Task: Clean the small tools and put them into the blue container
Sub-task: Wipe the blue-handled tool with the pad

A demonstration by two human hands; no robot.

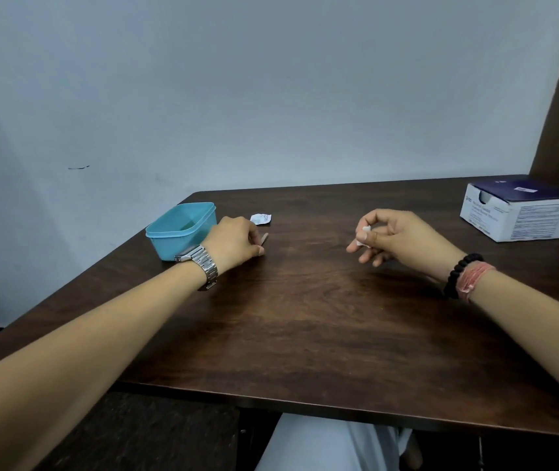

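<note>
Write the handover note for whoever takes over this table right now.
Left hand: curled on the table beside the blue container, pinching something small; too little shows to name it.
Right hand: raised, grip closed on a small white wipe.
A torn white wrapper lies behind the left hand. A white and navy box sits far right.
Done: wipe unwrapped, it seems. The container's contents cannot be seen.
Left: wipe the tools and put them in the container.

Dark brown wood-grain bench [305,317]; light blue plastic container [177,229]; white-and-navy printed cardboard box [522,212]; silver metal watch [201,263]; black beaded bracelet [461,273].
</note>
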